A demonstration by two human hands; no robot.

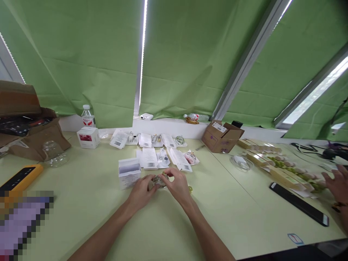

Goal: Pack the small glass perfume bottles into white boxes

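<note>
A small clear glass perfume bottle (158,181) with a gold-coloured neck is between my two hands, low over the table. My left hand (141,190) grips its left side with bent fingers. At the neck, the fingertips of my right hand (177,184) are closed on the bottle, partly covering it. A small yellow-green round piece (190,189) lies beside my right wrist. Just left of my hands stands a white carton (129,174) with its top open. Behind them are two rows of flattened white cartons (149,158) with glass bottles (162,155) beside them.
A closed white box (88,137), a clear plastic jar (53,152) and an orange device (21,178) are on the left. Rightward are a cardboard box (221,137), a coiled white cable (241,162), a black bar (299,203) and another person's hand (337,183) near yellow packs.
</note>
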